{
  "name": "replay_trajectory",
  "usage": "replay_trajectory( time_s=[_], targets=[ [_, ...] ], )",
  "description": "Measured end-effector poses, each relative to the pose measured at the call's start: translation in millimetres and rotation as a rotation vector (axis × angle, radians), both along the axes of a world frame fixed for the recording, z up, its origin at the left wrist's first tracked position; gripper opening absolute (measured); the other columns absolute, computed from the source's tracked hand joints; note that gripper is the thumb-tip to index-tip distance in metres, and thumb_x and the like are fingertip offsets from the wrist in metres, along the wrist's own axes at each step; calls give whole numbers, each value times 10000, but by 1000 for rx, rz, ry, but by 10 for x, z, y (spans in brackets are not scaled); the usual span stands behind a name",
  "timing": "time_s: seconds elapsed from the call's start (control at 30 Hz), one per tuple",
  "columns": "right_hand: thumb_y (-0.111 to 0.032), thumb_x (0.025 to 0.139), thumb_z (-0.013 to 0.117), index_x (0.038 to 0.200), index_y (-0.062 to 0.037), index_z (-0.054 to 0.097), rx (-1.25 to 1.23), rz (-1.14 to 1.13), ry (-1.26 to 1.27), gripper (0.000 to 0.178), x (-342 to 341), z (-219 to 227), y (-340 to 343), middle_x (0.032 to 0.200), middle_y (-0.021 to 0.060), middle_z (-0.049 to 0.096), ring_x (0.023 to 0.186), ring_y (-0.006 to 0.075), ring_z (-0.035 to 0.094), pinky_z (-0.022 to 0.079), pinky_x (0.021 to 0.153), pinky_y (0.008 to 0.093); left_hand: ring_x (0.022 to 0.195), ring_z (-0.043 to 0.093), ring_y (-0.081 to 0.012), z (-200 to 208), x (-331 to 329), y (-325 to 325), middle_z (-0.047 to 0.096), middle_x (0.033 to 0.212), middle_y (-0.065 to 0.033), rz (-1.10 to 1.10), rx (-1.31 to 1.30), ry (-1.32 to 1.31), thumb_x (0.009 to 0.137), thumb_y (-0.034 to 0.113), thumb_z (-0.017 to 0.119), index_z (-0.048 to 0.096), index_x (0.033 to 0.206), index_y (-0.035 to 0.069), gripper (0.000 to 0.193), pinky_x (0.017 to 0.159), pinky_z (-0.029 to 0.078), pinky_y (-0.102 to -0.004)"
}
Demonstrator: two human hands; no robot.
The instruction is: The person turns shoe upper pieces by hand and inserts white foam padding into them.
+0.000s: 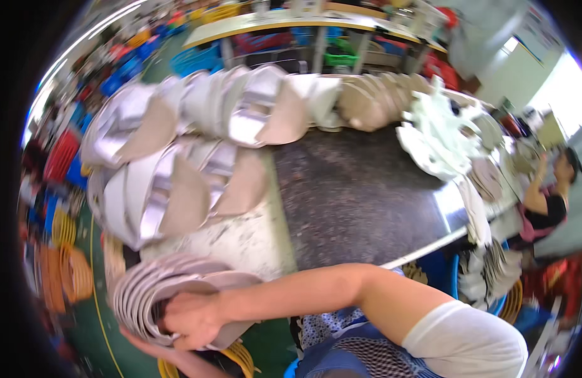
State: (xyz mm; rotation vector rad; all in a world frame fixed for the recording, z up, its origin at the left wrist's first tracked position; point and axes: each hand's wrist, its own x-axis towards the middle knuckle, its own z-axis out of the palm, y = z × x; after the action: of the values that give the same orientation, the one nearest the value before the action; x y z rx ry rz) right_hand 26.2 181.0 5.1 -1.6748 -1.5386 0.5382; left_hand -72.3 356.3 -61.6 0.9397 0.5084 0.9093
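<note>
A fanned stack of thin curved grey-beige pieces hangs off the table's near left corner. My right hand reaches across from the right, fingers curled over the stack's lower edge and gripping it. My left hand is mostly hidden below, and its fingers support the stack from underneath. Above it, overlapping rows of silver and beige curved pieces lie on the table.
A dark speckled mat covers the table's middle. Beige pieces and a heap of white pieces line the far and right edges. Another person works at the right. Coloured crates and coiled items fill the floor at left.
</note>
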Motion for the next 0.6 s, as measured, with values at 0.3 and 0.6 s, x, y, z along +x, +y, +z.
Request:
replay_trajectory(
  time_s=[0.3, 0.6],
  targets=[
    [-316, 794, 581, 883, 80, 693, 141, -172, 298, 421, -190, 336, -295, 873, 299, 689, 887, 435, 685, 543, 810, 486, 1368, 442, -363, 182, -354, 26, 433, 1510, -188, 25, 588, -89, 1000, 499, 499, 372, 1497, 18, 703, 1144, 339, -531],
    [-329, 725, 717, 1043, 73, 661, 796, -392, 192, 516, -232, 1108, -2602, 956, 294, 687, 933, 427, 673, 539, 849, 459, 1356, 462, -335, 1061, 856, -2386, 454, 1498, -171, -357, 384, -278, 1031, 424, 425, 397, 1479, -7, 622, 1124, 382, -499]
  ],
)
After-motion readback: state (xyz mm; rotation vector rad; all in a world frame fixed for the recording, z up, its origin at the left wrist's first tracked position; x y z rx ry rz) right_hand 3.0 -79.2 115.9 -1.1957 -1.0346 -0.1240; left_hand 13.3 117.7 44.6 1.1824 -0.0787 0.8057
